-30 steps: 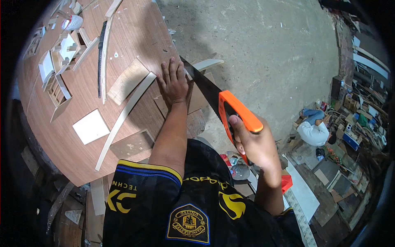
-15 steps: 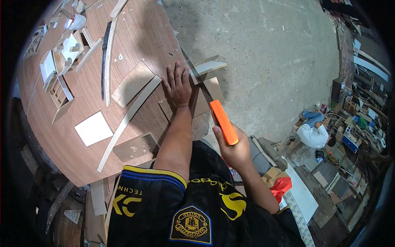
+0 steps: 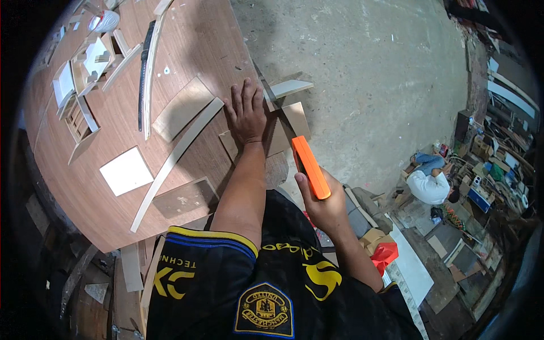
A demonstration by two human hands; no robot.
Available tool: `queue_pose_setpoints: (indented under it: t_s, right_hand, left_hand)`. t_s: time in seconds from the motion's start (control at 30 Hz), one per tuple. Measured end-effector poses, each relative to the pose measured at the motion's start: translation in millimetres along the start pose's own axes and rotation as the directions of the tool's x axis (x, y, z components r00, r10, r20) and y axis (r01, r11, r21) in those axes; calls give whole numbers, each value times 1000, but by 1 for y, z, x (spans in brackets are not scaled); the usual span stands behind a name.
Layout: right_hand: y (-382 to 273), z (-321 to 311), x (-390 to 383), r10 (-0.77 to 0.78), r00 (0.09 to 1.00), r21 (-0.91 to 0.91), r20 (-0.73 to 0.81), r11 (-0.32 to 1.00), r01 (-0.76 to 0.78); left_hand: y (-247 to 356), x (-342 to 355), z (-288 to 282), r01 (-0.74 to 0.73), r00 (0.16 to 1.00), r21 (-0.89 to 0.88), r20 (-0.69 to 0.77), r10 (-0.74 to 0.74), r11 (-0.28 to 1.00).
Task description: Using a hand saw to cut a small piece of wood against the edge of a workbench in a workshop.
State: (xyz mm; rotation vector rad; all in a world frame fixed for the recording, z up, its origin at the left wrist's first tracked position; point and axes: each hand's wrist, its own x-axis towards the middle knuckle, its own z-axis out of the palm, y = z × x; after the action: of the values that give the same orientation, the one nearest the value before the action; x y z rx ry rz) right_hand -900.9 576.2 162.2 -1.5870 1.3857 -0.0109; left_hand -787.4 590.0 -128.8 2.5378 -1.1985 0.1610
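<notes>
My right hand (image 3: 327, 201) is wrapped round the orange handle of a handsaw (image 3: 311, 168). The saw's thin blade slants up and away past the table's right edge and crosses a pale wooden piece (image 3: 292, 88) that juts out over the floor. My left hand (image 3: 248, 116) lies flat with its fingers spread, pressing down near that edge beside the blade. What lies right under the palm is mostly hidden. A long pale wood strip (image 3: 175, 160) ends by my left fingers. Brown board pieces (image 3: 296, 119) lie below the blade and under my left wrist.
On the wood-grain table (image 3: 198, 42) are a white square panel (image 3: 126, 171), a thin board (image 3: 182, 110), a long black strip (image 3: 145, 73) and small wooden assemblies (image 3: 79, 116). A person in white (image 3: 429, 186) sits at the far right beside piled scraps (image 3: 493, 164).
The saw has shifted slightly, and its handle is tilted a little differently. My left hand keeps its place on the table. The whole view has moved slightly.
</notes>
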Motion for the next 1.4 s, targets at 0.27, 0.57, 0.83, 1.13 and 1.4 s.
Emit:
queue_pose_setpoints:
  t_s: [0.27,0.57,0.83,1.13,1.4]
  right_hand:
    - [-1,-6,-3,73,997,79,-20,994,-71]
    - [6,-1,-1,3,998,23,-56,1000,-1]
    - [7,-1,-6,9,1000,-43,-4,999,-9]
    - [15,3,-16,-20,1000,-16,-18,1000,20]
    - [41,15,-24,-84,993,144,-81,985,95]
  left_hand:
    - [6,2,-14,37,990,-72,142,-27,997]
    - [-2,-6,-31,-36,989,7,141,35,999]
    - [15,-18,-64,-9,926,62,377,-15,998]
    - [15,-23,-53,-3,910,124,412,-49,992]
    - [4,-36,-36,-99,910,279,413,-26,955]
